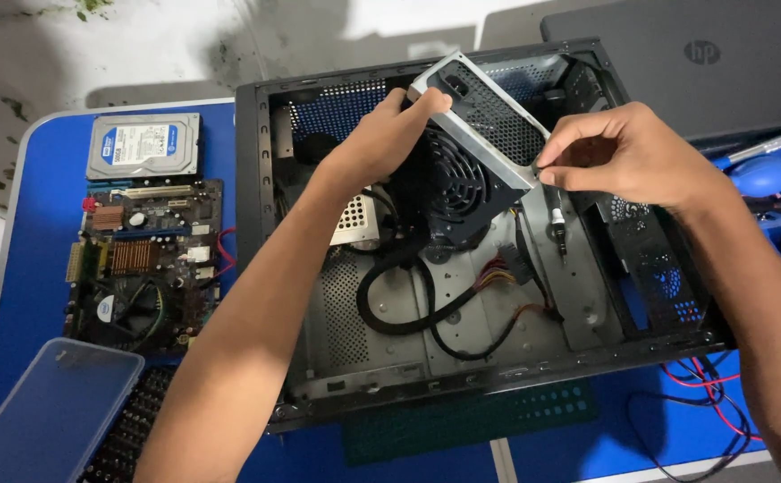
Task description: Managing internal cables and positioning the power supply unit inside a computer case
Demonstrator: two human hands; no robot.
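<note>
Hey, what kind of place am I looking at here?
Likely a small computer repair bench: an opened desktop case, a bare motherboard and a loose hard drive on a blue table.

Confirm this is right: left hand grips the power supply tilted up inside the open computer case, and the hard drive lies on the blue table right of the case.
Not quite. In the head view the hard drive lies left of the case, above the motherboard. The rest holds: left hand, power supply.

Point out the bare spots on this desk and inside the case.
Free: the blue table strip left of the hard drive and motherboard; the case floor below the black cables. Crowded: the case's upper half, where both hands grip the power supply, and the wire-strewn right corner.
</note>
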